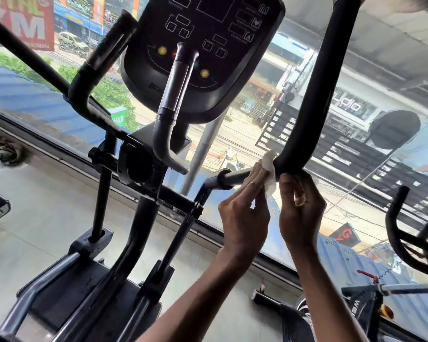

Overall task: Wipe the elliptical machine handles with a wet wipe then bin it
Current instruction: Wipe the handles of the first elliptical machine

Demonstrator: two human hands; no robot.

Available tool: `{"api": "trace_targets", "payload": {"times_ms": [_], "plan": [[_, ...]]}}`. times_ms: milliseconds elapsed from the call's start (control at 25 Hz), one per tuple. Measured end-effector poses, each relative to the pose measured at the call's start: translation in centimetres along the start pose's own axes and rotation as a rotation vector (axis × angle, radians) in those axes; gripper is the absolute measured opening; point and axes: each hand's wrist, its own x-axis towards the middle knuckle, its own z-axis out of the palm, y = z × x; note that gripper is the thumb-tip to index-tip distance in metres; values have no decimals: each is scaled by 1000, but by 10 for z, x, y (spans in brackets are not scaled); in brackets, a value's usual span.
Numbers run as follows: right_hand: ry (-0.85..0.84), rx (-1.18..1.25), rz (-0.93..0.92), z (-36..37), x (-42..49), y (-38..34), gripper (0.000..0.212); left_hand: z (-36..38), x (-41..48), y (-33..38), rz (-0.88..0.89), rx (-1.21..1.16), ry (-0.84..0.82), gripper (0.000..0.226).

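The elliptical's right moving handle (pixel 314 95) is a thick black padded bar that rises toward the top right and bends at its lower end. At that bend, a white wet wipe (pixel 269 172) is wrapped against the bar. My left hand (pixel 245 218) pinches the wipe from the left side. My right hand (pixel 300 208) reaches up from below, and its fingers touch the underside of the bend beside the wipe. Its fingers are curled and seem to pinch a bit of the wipe. The left moving handle (pixel 92 72) stands untouched at the upper left.
The black console (pixel 203 45) hangs at top centre with a short fixed grip (pixel 169 114) below it. A large window runs behind the machine. Pedal rails (pixel 35 292) lie at the lower left. Another machine's handlebars (pixel 403 230) stand at the right.
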Motion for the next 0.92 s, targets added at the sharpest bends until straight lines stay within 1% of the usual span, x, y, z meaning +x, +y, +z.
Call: {"api": "trace_targets", "payload": {"times_ms": [40, 80, 200, 240, 280, 360, 440, 480, 520, 640, 680, 720, 800, 840, 920], "plan": [[-5, 4, 6, 0, 0, -1, 35, -1, 1, -7, -15, 17, -26, 29], [-3, 6, 9, 0, 0, -3, 32, -1, 1, -19, -75, 49, -51, 29], [17, -8, 16, 2, -2, -7, 24, -3, 1, -61, -347, 121, -127, 28], [26, -5, 18, 3, -2, -7, 24, -3, 0, -63, -383, 125, -116, 28], [37, 2, 15, 4, -3, -7, 24, -1, 1, -57, -365, 111, -81, 27], [51, 4, 2, 5, -4, -6, 29, 4, 1, -33, -207, 57, -11, 25], [57, -10, -3, 6, -4, -3, 35, 8, 0, -15, -61, 7, 12, 27], [58, -17, -3, 6, -3, -2, 36, 10, 0, -23, -60, 11, 1, 27], [59, -19, -3, 7, -4, -1, 35, 13, 0, -39, -118, 29, -17, 26], [83, -14, 7, 8, -6, 0, 36, 18, 8, -101, -474, 127, -111, 26], [98, -17, 5, 9, -7, 0, 36, 21, 12, -115, -538, 192, -155, 24], [111, -21, 6, 11, -8, 0, 34, 24, 16, -125, -560, 260, -193, 23], [118, -24, 15, 13, -7, 0, 28, 29, 23, -132, -544, 342, -220, 24], [113, -25, 15, 13, -7, 0, 25, 30, 24, -129, -541, 337, -206, 24], [110, -24, 7, 12, -7, 1, 22, 27, 18, -114, -571, 230, -119, 22]]}}
